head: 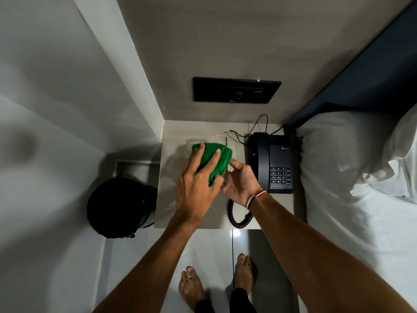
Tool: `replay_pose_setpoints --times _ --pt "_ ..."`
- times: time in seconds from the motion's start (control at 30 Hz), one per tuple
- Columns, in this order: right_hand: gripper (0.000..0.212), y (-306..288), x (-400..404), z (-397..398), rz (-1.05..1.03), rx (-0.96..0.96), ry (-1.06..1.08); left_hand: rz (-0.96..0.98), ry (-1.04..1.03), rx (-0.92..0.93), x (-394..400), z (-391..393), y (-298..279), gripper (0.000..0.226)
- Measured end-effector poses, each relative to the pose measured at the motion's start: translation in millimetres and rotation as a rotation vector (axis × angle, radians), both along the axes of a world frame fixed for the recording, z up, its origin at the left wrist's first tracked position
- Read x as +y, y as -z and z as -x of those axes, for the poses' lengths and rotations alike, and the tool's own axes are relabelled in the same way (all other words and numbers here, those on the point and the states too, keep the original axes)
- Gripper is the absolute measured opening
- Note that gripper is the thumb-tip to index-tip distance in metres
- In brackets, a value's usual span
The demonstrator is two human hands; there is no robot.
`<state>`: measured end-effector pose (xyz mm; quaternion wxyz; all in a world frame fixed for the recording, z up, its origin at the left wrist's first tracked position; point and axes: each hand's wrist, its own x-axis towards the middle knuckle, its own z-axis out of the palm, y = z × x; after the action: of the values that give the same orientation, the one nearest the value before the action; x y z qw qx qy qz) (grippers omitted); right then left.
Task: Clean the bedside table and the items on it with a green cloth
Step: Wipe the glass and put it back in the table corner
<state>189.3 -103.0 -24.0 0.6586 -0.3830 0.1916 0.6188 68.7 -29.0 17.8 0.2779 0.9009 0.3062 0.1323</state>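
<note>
Head cam: L hand (194,188) is pressing green cloth (214,161) onto a clear glass (215,140) over the table (171,177), fingers spread on cloth. R hand (242,185) is gripping glass's lower side. Phone (270,163) is sitting just right, bin (119,206) left.
</note>
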Motion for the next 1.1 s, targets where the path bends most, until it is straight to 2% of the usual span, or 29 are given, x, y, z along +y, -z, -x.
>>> replay_pose_setpoints --times 0.1,0.13,0.27,0.4,0.57,0.67,0.77,0.87,0.97,1.1 --pt "0.021 3.7 3.2 -4.3 0.005 -0.07 0.047 0.003 0.053 0.023 -8.3 17.5 6.7 0.058" --pt "0.018 4.7 3.1 -6.5 0.024 -0.093 0.062 0.007 0.088 0.026 -10.6 23.7 9.1 0.055" --pt "0.026 6.7 3.7 -11.8 0.093 -0.033 0.148 0.019 0.106 0.051 -12.4 48.9 14.3 0.05" --pt "0.016 7.4 4.2 -8.3 0.094 -0.035 0.16 0.017 0.041 0.094 -3.6 61.9 21.1 0.052" --pt "0.027 9.6 2.6 -7.0 0.035 0.005 0.197 -0.014 -0.006 0.214 12.0 65.8 42.6 0.056" --pt "0.024 12.5 8.6 -13.2 0.057 -0.043 0.217 -0.027 -0.039 0.292 18.7 67.3 62.4 0.053" --pt "0.016 10.4 20.5 -22.1 0.13 -0.236 0.168 -0.108 -0.044 0.303 16.7 69.9 75.4 0.049" --pt "0.03 7.7 38.3 -33.1 0.285 -0.61 0.046 -0.177 -0.047 0.315 14.5 73.1 90.4 0.042" --pt "0.045 4.4 58.5 -42.7 0.375 -0.886 -0.012 -0.155 -0.014 0.397 9.9 75.2 102.0 0.06" --pt "0.056 6.5 88.4 -50.7 0.384 -1.144 -0.091 -0.141 0.004 0.464 4.1 78.2 108.9 0.067"
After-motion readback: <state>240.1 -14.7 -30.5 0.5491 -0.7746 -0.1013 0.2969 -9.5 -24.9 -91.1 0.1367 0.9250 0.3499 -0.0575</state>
